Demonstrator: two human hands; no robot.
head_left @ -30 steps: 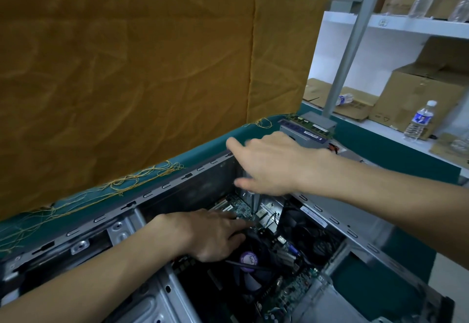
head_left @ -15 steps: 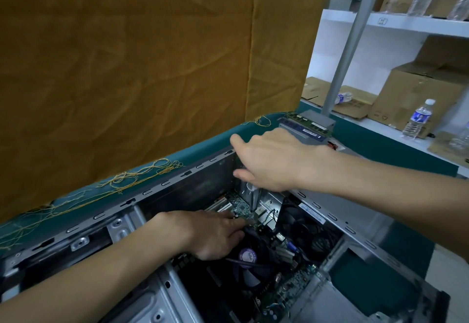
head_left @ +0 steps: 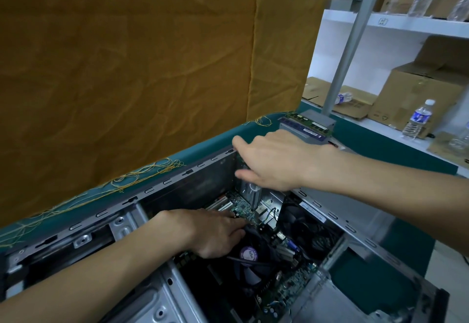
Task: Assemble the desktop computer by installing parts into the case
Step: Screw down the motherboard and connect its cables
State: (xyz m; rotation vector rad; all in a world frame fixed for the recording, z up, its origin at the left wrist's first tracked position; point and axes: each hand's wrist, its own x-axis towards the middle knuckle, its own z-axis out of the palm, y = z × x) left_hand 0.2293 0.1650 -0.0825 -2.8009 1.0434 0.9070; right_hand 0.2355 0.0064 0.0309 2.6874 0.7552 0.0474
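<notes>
Evidently the step in hand is seating an expansion card in the open case (head_left: 193, 170), which lies on its side on the green counter (head_left: 375, 144) with the motherboard (head_left: 243, 205) facing up. The left hand (head_left: 213, 233) reaches down inside, fingers stretched flat toward the small green card (head_left: 250, 217) near the white slots; it seems to press or steady the card's edge, though whether any finger curls round it cannot be told. The right hand (head_left: 274, 160) hovers over the rear wall of the case, forefinger pointing out along the rim and thumb extended below, fingers mostly straight; a metal slot bracket (head_left: 253, 193) stands upright just under the palm, and the hand may be touching its top, but the contact is hidden.

The next move, as I judge it, calls for even downward pressure along the card while the bracket lines up with the rear opening, then fixing the bracket.

The CPU fan (head_left: 250, 259) with its purple label sits just beside the left hand. Two memory sticks (head_left: 312, 125) lie on a grey box beyond the case, not yet installed. The slot beneath the card and the left fingertips are too dark and blurred to make out.
</notes>
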